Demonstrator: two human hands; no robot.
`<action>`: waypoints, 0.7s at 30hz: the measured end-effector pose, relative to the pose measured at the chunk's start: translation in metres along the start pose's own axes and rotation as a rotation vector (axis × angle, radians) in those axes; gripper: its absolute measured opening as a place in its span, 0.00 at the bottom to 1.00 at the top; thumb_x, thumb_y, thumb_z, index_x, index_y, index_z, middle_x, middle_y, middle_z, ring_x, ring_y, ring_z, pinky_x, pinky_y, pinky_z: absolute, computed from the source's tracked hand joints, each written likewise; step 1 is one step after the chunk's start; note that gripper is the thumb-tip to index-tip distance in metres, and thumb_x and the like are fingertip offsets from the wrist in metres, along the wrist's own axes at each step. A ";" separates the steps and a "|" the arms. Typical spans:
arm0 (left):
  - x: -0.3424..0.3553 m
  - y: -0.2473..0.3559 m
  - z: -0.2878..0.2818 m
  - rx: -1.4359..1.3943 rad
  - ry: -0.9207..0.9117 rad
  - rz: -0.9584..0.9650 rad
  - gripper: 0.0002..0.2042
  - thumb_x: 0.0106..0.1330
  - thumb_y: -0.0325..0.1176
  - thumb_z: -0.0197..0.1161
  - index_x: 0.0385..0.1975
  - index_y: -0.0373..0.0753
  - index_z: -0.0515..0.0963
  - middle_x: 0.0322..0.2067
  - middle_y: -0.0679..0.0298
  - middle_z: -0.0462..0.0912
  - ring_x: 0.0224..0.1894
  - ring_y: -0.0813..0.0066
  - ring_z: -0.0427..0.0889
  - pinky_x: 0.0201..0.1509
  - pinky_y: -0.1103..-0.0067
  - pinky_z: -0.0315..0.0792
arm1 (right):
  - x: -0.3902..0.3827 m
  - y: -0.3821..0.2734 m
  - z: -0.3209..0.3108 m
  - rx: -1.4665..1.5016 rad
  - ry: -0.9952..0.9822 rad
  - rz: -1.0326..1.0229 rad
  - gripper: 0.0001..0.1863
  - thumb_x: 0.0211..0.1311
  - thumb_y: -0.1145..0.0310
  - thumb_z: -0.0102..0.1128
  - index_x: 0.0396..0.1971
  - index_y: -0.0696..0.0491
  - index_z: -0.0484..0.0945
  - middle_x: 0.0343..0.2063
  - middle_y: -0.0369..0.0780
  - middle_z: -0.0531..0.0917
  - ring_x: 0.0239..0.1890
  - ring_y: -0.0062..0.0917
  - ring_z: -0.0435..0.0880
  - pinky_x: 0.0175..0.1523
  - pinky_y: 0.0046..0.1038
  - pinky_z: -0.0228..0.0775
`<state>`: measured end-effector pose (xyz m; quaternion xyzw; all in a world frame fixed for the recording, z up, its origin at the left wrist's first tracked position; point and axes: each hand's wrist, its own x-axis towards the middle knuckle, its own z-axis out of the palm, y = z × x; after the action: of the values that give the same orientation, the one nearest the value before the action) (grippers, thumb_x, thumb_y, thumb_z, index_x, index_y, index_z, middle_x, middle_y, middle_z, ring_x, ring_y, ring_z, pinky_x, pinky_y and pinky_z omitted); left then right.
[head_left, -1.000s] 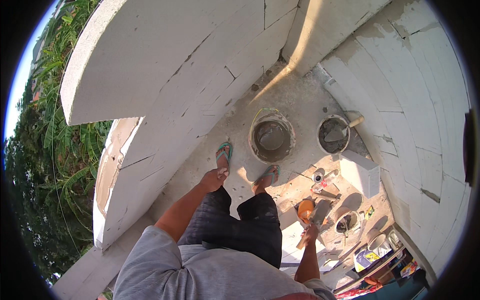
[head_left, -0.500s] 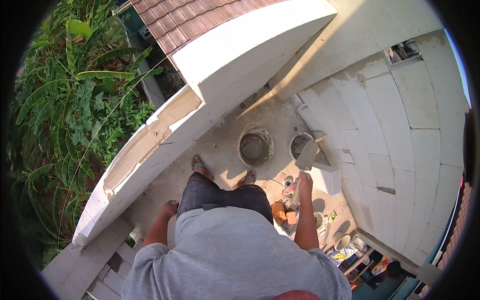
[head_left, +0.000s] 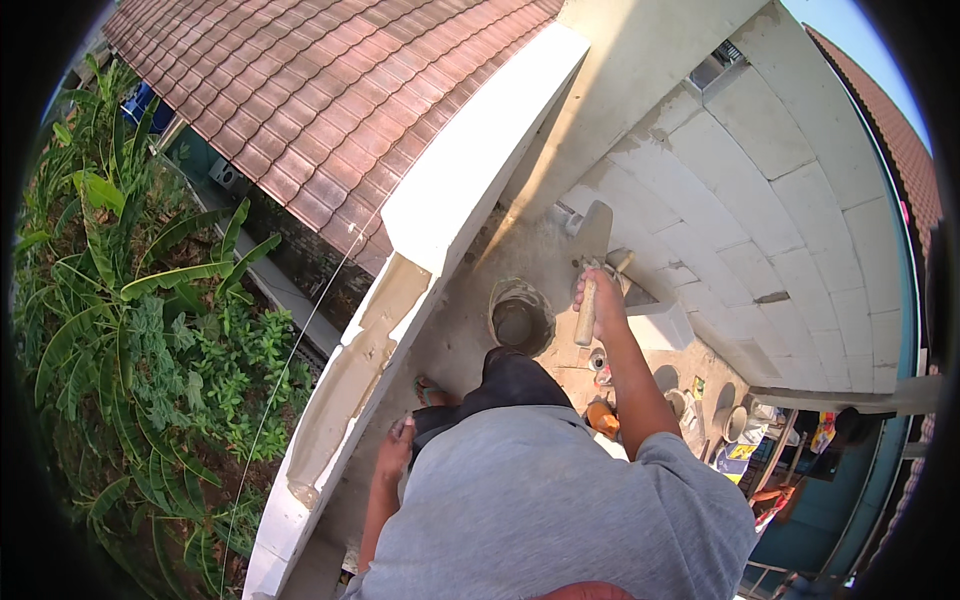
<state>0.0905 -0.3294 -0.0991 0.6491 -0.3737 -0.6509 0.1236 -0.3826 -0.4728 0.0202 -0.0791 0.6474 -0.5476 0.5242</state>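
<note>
My right hand (head_left: 606,305), out ahead to the right, is closed round the pale wooden handle of a trowel (head_left: 592,236). Its broad grey blade points away from me. My left hand (head_left: 397,446) hangs by my left thigh, next to the low wall; its fingers look loosely curled and nothing shows in them. On the floor before me stands a round bucket (head_left: 548,325) with wet grey mortar (head_left: 514,322) inside. The trowel and my right hand partly hide a second container behind them.
At my left runs a white block wall (head_left: 412,222) with mortar smeared along its top (head_left: 375,335). Beyond it are a tiled roof (head_left: 290,90), a thin line and plants. A tall block wall (head_left: 780,230) rises on the right. Orange shoes (head_left: 602,418) and a bowl (head_left: 733,424) lie nearby.
My right hand has lifted the trowel up and forward. My body and view have turned toward the left wall, and my left hand has come closer to my thigh.
</note>
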 end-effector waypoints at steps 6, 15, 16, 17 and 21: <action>0.008 -0.027 0.000 0.055 -0.012 0.064 0.32 0.78 0.56 0.52 0.66 0.31 0.74 0.60 0.45 0.81 0.65 0.57 0.78 0.68 0.69 0.69 | -0.021 -0.126 0.043 -0.156 0.031 -0.541 0.09 0.76 0.61 0.52 0.42 0.52 0.71 0.28 0.35 0.75 0.25 0.20 0.75 0.31 0.26 0.71; -0.038 -0.137 0.027 0.044 0.130 -0.368 0.30 0.77 0.56 0.50 0.54 0.32 0.81 0.50 0.38 0.85 0.59 0.44 0.82 0.60 0.62 0.74 | 0.062 -0.358 0.249 -1.367 -0.042 -1.146 0.20 0.79 0.50 0.52 0.47 0.54 0.78 0.28 0.35 0.75 0.31 0.20 0.70 0.40 0.26 0.67; -0.042 -0.147 0.037 0.053 0.094 -0.377 0.28 0.76 0.54 0.52 0.55 0.32 0.81 0.50 0.40 0.85 0.58 0.46 0.83 0.59 0.63 0.75 | 0.089 -0.369 0.272 -1.538 -0.089 -1.238 0.21 0.77 0.49 0.53 0.46 0.53 0.78 0.26 0.38 0.76 0.30 0.25 0.72 0.39 0.29 0.68; -0.047 -0.162 0.053 0.050 0.092 -0.364 0.26 0.75 0.52 0.55 0.55 0.32 0.81 0.51 0.42 0.85 0.57 0.48 0.83 0.59 0.64 0.75 | 0.116 -0.379 0.294 -1.707 -0.139 -1.330 0.21 0.76 0.47 0.54 0.46 0.53 0.79 0.24 0.40 0.77 0.28 0.30 0.75 0.38 0.32 0.70; -0.082 -0.217 0.114 0.125 0.234 -0.217 0.21 0.71 0.42 0.64 0.55 0.32 0.81 0.52 0.48 0.86 0.52 0.57 0.86 0.56 0.66 0.77 | 0.229 -0.381 0.357 -2.387 -0.244 -1.288 0.19 0.72 0.50 0.54 0.47 0.49 0.83 0.35 0.48 0.87 0.43 0.49 0.85 0.47 0.46 0.76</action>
<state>0.0645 -0.0892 -0.1920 0.7636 -0.3243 -0.5557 0.0544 -0.3896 -0.9986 0.2392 -0.8134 0.5214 0.2060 -0.1555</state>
